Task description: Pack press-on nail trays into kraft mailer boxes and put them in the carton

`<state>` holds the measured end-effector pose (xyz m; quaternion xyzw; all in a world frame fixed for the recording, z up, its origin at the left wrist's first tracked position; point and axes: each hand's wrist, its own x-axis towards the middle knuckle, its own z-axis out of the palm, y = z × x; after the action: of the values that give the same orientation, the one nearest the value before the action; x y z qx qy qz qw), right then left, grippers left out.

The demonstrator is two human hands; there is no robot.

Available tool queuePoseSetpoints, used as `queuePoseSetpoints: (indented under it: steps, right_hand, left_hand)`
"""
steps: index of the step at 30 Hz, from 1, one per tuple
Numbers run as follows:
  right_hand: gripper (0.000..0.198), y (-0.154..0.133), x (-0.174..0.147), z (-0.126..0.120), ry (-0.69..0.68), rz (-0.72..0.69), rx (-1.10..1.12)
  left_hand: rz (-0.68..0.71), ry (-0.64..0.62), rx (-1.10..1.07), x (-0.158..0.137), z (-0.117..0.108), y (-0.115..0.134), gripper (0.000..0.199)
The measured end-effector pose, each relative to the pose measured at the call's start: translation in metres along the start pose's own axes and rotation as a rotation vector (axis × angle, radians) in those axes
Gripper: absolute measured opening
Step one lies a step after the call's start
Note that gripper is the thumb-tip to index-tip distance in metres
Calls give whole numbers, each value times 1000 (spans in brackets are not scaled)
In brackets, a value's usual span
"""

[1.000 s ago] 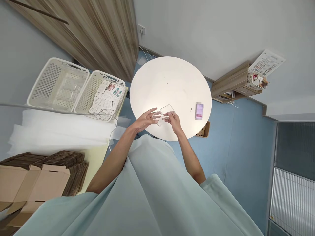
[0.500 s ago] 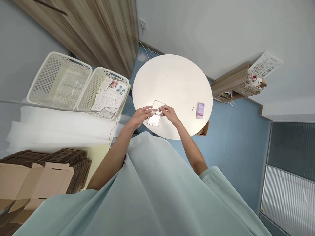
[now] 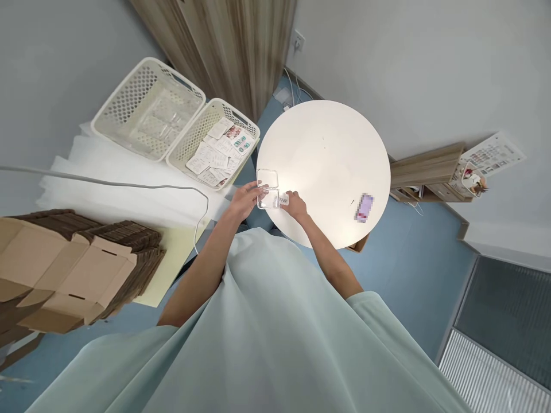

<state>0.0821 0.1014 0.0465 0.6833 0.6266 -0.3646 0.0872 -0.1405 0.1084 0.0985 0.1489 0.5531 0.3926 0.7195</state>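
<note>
A clear plastic hinged box (image 3: 268, 199) stands open over the near left edge of the round white table (image 3: 327, 155), its lid folded out away from me. My left hand (image 3: 245, 202) grips the box by its left side, fingertips near the hinge. Just right of the box, my right hand (image 3: 296, 205) pinches a small white card (image 3: 283, 199) with dark print on it. The card is close to the box's right edge; whether the two touch I cannot tell. The near part of the box shows nothing clear inside.
Left of the table, one white basket (image 3: 198, 127) holds loose printed cards, and another (image 3: 101, 106) holds clear plastic boxes. White sheets (image 3: 112, 198), a grey cable (image 3: 163, 187) and stacked flat cardboard boxes (image 3: 107, 264) lie nearer. A phone (image 3: 364, 207) rests on the table's right side.
My right hand has left the inside of the box and moved to its right, where a white card now shows in its fingers. The view has turned, shifting the room's contents.
</note>
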Motion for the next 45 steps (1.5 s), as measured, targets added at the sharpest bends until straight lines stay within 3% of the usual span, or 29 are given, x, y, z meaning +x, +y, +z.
queuePoseSetpoints:
  steps: [8,14,19,25,29,34,40,45]
  right_hand:
    - [41,-8,7,21,-23,7,-252]
    - [44,-6,9,25,1,34,-225]
    - [29,8,0,20,12,80,-30]
    - [18,48,-35,-7,162,172,290]
    - [26,67,-72,-35,377,112,673]
    - [36,54,-103,-62,513,-67,892]
    - [22,35,-111,-72,489,-143,691]
    - [21,39,-119,-71,509,-127,439]
  left_hand:
    - [-17,13,-96,-11,-8,-8,44]
    - [-4,39,-123,-9,-16,-11,37]
    - [-74,22,-124,-1,-11,-9,34]
    - [-131,-80,-38,15,13,-10,34]
    - [-173,-146,36,26,34,-15,36]
    - [-218,-293,107,30,64,-21,36]
    - [-233,-440,143,21,97,-22,34]
    - [-209,-480,149,18,107,-18,40]
